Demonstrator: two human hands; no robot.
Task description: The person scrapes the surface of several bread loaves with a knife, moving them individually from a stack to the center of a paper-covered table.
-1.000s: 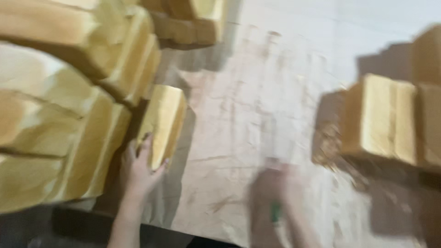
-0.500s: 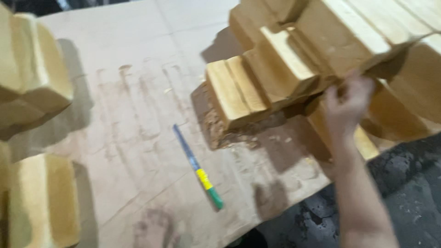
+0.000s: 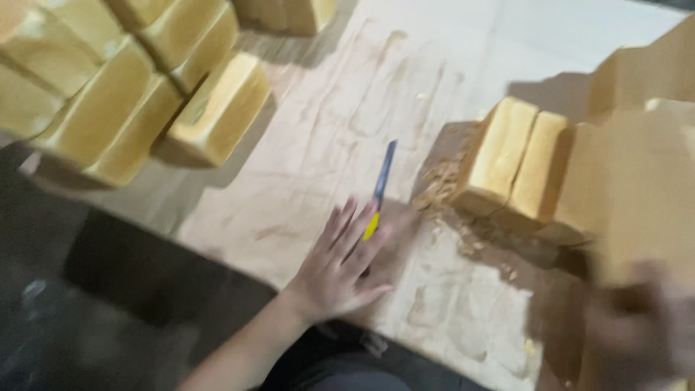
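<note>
While the view is blurring, these lines are holding:
Left hand [image 3: 340,264]: lying flat with fingers spread, its grip open, fingertips resting over the handle end of the knife [image 3: 380,190].
Knife: lying on the pale tabletop [image 3: 318,145], blue blade pointing away, yellow handle partly under the fingers.
Right hand [image 3: 641,326]: showing as a dark blur at the lower right; whether its grip is open or closed cannot be told.
Loaves [image 3: 517,170]: standing just right of the knife, crumbs [image 3: 445,192] lying at their base.
Stacked loaves [image 3: 137,87]: sitting at the upper left.
</note>
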